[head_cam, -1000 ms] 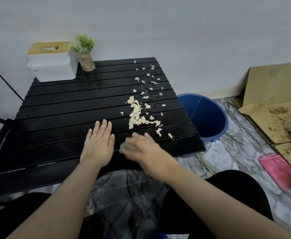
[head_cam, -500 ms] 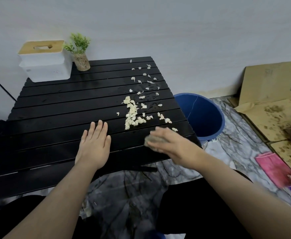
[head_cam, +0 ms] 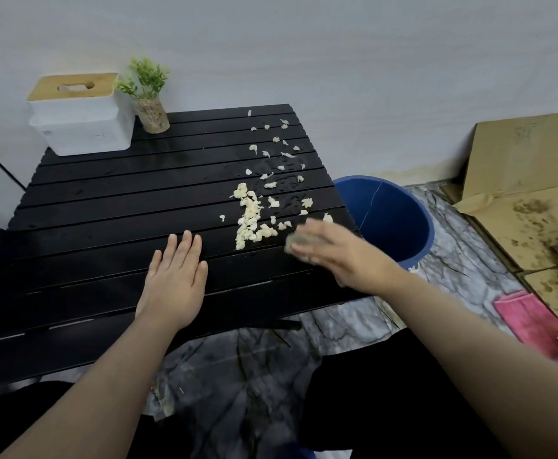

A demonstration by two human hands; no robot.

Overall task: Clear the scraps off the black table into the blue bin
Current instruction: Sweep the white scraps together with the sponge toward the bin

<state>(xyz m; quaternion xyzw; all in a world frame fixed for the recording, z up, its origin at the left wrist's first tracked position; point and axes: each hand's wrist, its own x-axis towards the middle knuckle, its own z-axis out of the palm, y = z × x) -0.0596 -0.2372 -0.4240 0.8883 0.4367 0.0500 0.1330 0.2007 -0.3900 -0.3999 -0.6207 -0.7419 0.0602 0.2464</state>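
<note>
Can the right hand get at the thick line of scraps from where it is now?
Probably yes: the right hand, holding a blurred greyish wad, sits just right of the scrap line, with only bare black table slats between them.

right hand with cloth swept rightward, nearer scraps

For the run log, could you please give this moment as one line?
left hand flat on black table | right hand holding cloth beside scraps | blue bin beyond table edge
</note>
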